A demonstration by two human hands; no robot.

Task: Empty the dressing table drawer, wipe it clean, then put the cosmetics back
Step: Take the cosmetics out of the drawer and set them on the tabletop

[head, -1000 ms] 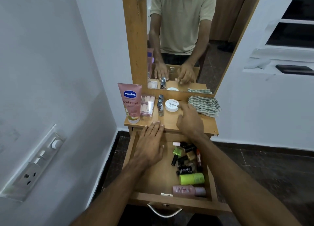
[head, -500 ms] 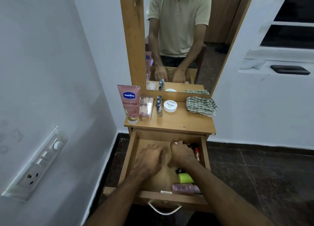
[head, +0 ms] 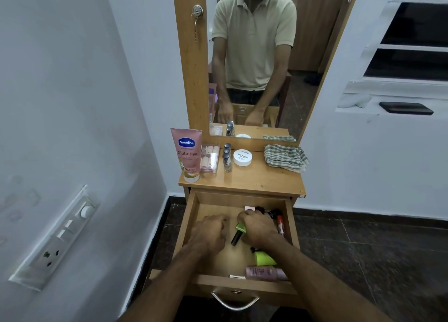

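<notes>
Inside the drawer, my right hand grips one green nail-polish bottle; my left hand is fisted (empty, apparently) beside it.

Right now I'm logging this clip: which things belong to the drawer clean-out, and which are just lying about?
Job:
drawer
green nail polish in right hand
left hand
green tube
pink bottle
Vaseline tube
checked cloth

Lying about:
wall switchboard
key in lock

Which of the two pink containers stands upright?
The Vaseline tube at the tabletop's left edge, standing on its cap. The other pink bottle lies on its side at the drawer's front.
</notes>
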